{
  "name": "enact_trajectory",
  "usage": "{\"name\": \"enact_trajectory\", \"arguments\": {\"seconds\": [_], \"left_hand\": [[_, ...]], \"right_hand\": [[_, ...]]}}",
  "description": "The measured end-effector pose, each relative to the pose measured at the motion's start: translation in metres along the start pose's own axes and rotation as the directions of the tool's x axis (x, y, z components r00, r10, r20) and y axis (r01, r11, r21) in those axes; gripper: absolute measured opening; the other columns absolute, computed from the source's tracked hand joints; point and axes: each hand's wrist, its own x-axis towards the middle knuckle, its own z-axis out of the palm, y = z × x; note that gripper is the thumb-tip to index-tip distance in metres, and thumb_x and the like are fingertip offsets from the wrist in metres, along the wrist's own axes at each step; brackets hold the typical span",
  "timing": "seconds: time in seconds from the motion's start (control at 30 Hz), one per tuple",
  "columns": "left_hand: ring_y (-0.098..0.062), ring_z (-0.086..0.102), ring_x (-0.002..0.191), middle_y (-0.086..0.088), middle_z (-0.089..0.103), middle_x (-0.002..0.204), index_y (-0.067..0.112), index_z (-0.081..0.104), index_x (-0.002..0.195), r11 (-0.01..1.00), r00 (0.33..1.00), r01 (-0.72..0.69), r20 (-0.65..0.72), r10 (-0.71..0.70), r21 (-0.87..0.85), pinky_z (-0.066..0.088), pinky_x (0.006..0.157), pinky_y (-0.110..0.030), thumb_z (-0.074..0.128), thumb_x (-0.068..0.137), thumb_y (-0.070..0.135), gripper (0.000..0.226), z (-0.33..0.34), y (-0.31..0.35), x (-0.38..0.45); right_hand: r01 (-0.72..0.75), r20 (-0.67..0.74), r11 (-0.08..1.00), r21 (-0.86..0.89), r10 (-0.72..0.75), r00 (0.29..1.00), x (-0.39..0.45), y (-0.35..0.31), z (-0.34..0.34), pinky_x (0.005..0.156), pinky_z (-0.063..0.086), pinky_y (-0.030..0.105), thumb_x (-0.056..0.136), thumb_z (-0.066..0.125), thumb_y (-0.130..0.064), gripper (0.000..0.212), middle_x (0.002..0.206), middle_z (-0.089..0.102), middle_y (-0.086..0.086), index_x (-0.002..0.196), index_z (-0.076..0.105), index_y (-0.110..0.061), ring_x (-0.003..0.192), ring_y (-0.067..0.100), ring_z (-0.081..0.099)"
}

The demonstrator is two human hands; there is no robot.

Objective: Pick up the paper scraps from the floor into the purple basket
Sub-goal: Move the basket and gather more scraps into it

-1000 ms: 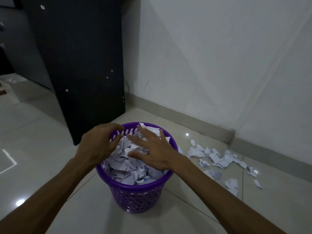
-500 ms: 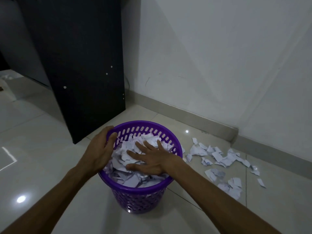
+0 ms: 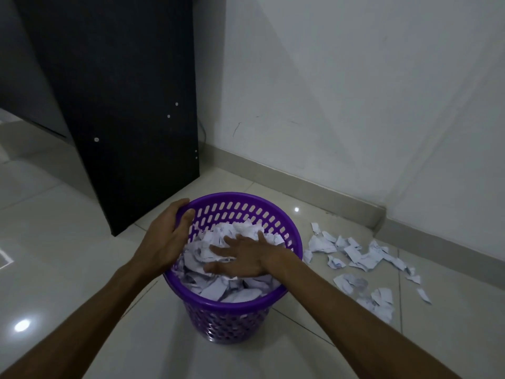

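The purple basket (image 3: 237, 310) stands on the tiled floor, filled near its rim with white paper scraps (image 3: 216, 288). My left hand (image 3: 164, 239) grips the basket's left rim, thumb inside and fingers over the edge. With fingers spread flat, my right hand (image 3: 240, 258) presses down on the scraps inside the basket. Several more paper scraps (image 3: 355, 258) lie scattered on the floor to the basket's right, near the wall.
A dark cabinet panel (image 3: 123, 105) stands behind the basket on the left. A white wall with a grey skirting board (image 3: 314, 187) runs along the back and right. Glossy floor tiles (image 3: 54, 255) extend to the left and front.
My right hand has pushed the scraps lower into the basket. My left hand shifted from over the paper to gripping the left rim.
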Motion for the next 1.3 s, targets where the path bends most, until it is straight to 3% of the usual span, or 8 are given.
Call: {"name": "enact_trajectory", "arguments": {"seconds": [0.23, 0.43, 0.5, 0.63, 1.0, 1.1, 1.17, 1.3], "left_hand": [[-0.019, 0.064, 0.090, -0.007, 0.058, 0.114, 0.019, 0.039, 0.141, 0.997, 0.998, 0.060, -0.029, -0.061, -0.053, 0.054, 0.074, -0.032, 0.035, 0.102, 0.042, 0.045, 0.006, -0.006, 0.008], [-0.023, 0.067, 0.084, -0.008, 0.068, 0.101, 0.015, 0.058, 0.120, 0.910, 0.961, 0.237, -0.058, -0.272, -0.342, 0.053, 0.068, -0.034, 0.035, 0.102, 0.047, 0.043, 0.009, -0.017, 0.000], [-0.027, 0.070, 0.082, -0.010, 0.072, 0.094, 0.015, 0.064, 0.110, 0.855, 0.945, 0.290, -0.013, -0.327, -0.429, 0.055, 0.071, -0.037, 0.036, 0.102, 0.046, 0.042, 0.009, -0.017, -0.006], [-0.027, 0.071, 0.082, -0.008, 0.072, 0.093, 0.018, 0.063, 0.109, 0.882, 0.955, 0.276, 0.008, -0.295, -0.382, 0.057, 0.073, -0.041, 0.034, 0.102, 0.048, 0.042, 0.009, -0.017, -0.010], [-0.024, 0.067, 0.082, -0.011, 0.069, 0.097, 0.016, 0.058, 0.115, 0.894, 0.932, 0.302, -0.096, -0.351, -0.332, 0.054, 0.068, -0.035, 0.027, 0.102, 0.051, 0.048, 0.018, -0.013, 0.026], [-0.030, 0.066, 0.097, -0.014, 0.064, 0.116, 0.017, 0.046, 0.136, 0.966, 0.958, 0.238, -0.141, -0.250, -0.097, 0.055, 0.085, -0.051, 0.024, 0.089, 0.076, 0.079, 0.014, -0.006, 0.034], [-0.033, 0.063, 0.104, -0.017, 0.059, 0.124, 0.017, 0.040, 0.142, 0.991, 0.978, 0.136, -0.160, -0.135, -0.002, 0.052, 0.090, -0.054, 0.023, 0.084, 0.080, 0.087, 0.013, 0.011, 0.041], [-0.026, 0.048, 0.128, -0.011, 0.045, 0.146, 0.018, 0.035, 0.148, 0.999, 0.993, -0.050, -0.112, 0.048, -0.013, 0.036, 0.097, -0.034, 0.033, 0.101, 0.050, 0.057, 0.041, 0.071, 0.051]], "right_hand": [[0.132, -0.419, 0.961, 0.242, -0.019, 0.908, -0.058, 0.018, -0.026, 0.121, -0.008, 0.047, 0.092, 0.030, -0.071, 0.060, 0.163, 0.013, -0.011, 0.144, 0.042, -0.045, 0.151, 0.009, 0.006], [0.005, -0.769, 0.897, 0.443, 0.377, 0.517, -0.084, 0.027, 0.016, 0.121, -0.005, 0.039, 0.092, 0.015, -0.073, 0.071, 0.165, 0.008, -0.006, 0.152, 0.026, -0.038, 0.151, 0.011, 0.004], [0.020, -0.608, 0.729, 0.684, 0.556, 0.566, -0.084, 0.025, 0.033, 0.122, 0.001, 0.043, 0.088, 0.016, -0.077, 0.076, 0.165, 0.001, -0.008, 0.154, 0.011, -0.040, 0.152, 0.014, 0.002], [0.231, -0.463, 0.436, 0.870, 0.559, 0.688, -0.077, 0.021, 0.039, 0.111, 0.039, 0.053, 0.080, 0.025, -0.084, 0.085, 0.162, 0.020, -0.006, 0.153, 0.008, -0.044, 0.145, 0.021, 0.031], [0.321, -0.470, 0.350, 0.880, 0.548, 0.692, -0.032, 0.044, -0.007, 0.115, 0.031, 0.037, 0.097, 0.018, -0.059, 0.067, 0.163, 0.020, 0.000, 0.157, 0.006, -0.032, 0.144, 0.022, 0.033], [0.314, -0.447, 0.323, 0.893, 0.550, 0.706, -0.028, 0.057, -0.008, 0.109, 0.028, 0.027, 0.092, 0.017, -0.073, 0.080, 0.161, 0.025, -0.001, 0.157, 0.012, -0.028, 0.143, 0.019, 0.035], [0.312, -0.449, 0.325, 0.892, 0.575, 0.684, -0.028, 0.068, -0.005, 0.117, 0.031, 0.041, 0.076, 0.016, -0.091, 0.101, 0.159, 0.032, 0.000, 0.156, 0.019, -0.028, 0.141, 0.020, 0.039], [0.359, -0.436, 0.261, 0.896, 0.668, 0.603, -0.040, 0.103, 0.005, 0.119, 0.028, 0.044, 0.101, 0.016, -0.056, 0.064, 0.154, 0.039, 0.002, 0.154, 0.026, -0.022, 0.138, 0.017, 0.042]]}}
